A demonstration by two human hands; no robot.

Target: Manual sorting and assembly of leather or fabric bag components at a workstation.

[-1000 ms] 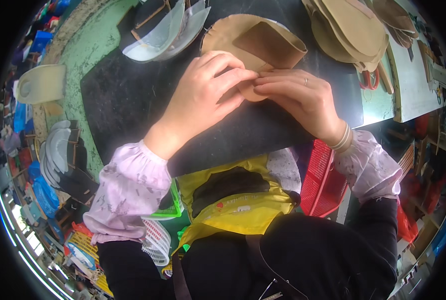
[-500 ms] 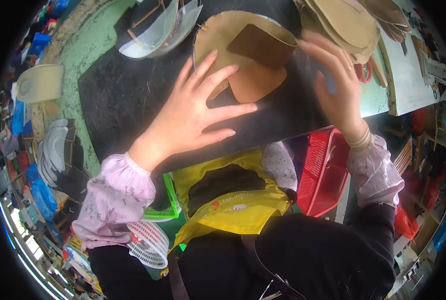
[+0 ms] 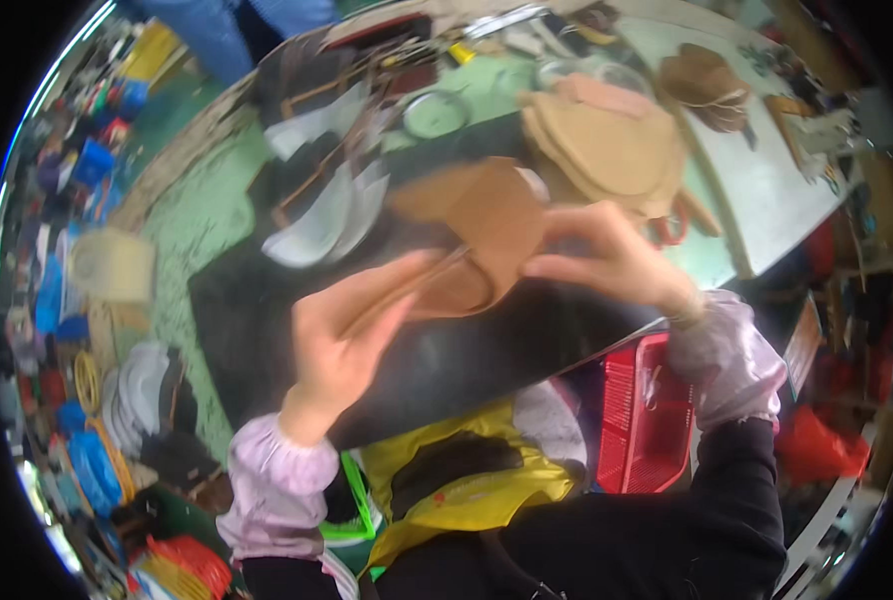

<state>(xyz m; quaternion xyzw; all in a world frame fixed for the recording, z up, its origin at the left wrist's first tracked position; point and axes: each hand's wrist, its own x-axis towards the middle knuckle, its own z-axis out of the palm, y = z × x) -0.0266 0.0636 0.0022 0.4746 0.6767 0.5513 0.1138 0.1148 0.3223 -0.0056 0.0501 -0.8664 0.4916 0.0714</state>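
Both my hands hold up a brown leather piece (image 3: 497,220) over the black work mat (image 3: 257,310); motion blurs it. My left hand (image 3: 352,330) is closed on its near left edge, with a folded or curled part between thumb and fingers. On the other side, my right hand (image 3: 612,255) pinches the right edge between thumb and fingers. The piece bends into a curve at its lower end. A paler tan part shows behind it to the left. Just beyond my right hand lies a stack of tan rounded leather panels (image 3: 607,150).
White crescent-shaped pieces (image 3: 322,220) lie left of the hands. Red-handled scissors (image 3: 674,225) rest beside the tan stack. Brown panels (image 3: 707,85) sit on a pale board at far right. A red basket (image 3: 647,420) stands below the table edge, and a yellow apron (image 3: 467,470) covers my lap.
The left hand, spread flat on the leather before, is now closed on it. Both hands have lifted and turned the piece. The view has shifted, showing more of the table's far side.
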